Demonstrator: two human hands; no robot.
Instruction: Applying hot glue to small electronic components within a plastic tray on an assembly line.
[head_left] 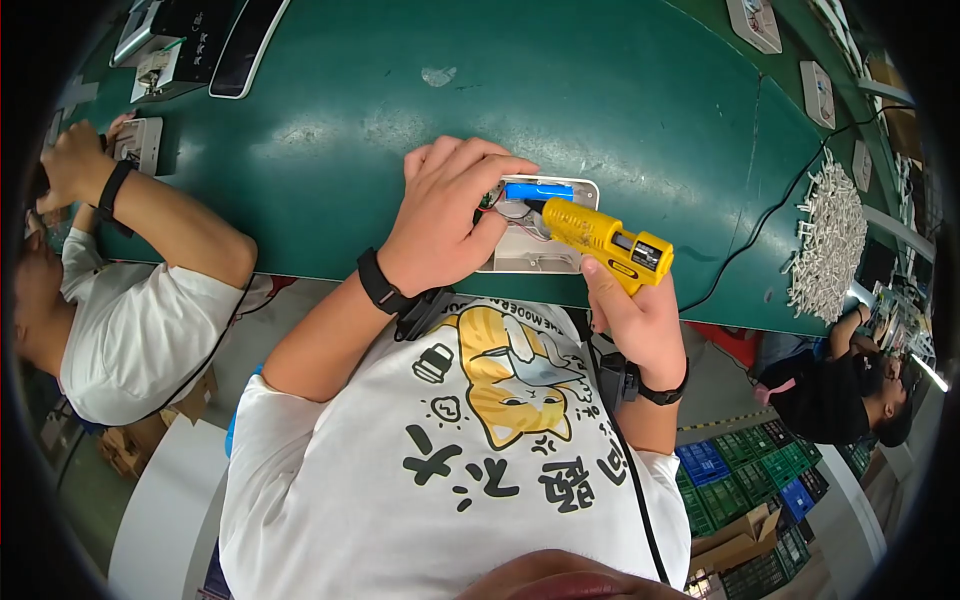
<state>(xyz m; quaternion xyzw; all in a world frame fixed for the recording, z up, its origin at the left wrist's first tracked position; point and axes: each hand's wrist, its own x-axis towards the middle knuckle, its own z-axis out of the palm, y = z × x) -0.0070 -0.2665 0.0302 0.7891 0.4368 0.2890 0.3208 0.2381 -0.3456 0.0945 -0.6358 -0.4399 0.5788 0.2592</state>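
Note:
A white plastic housing [535,264] lies open side up on the table before me, with a blue cylindrical battery [540,191] along its far wall. Thin red and dark wires run inside it. My left hand [440,215] grips the left end of the housing, thumb over the near part and fingers along the far side; it hides that end. In my right hand [638,325] is a yellow glue gun [585,228], held from the right. Its dark nozzle points into the housing beside the battery; whether it touches cannot be seen.
The green table [350,60] carries a heap of small white parts [828,240] at right and a black cable [765,220]. More white housings [818,95] stand far right. At left, a co-worker's arm [170,210] reaches another housing [148,140]; a dark box device [180,60] stands beyond.

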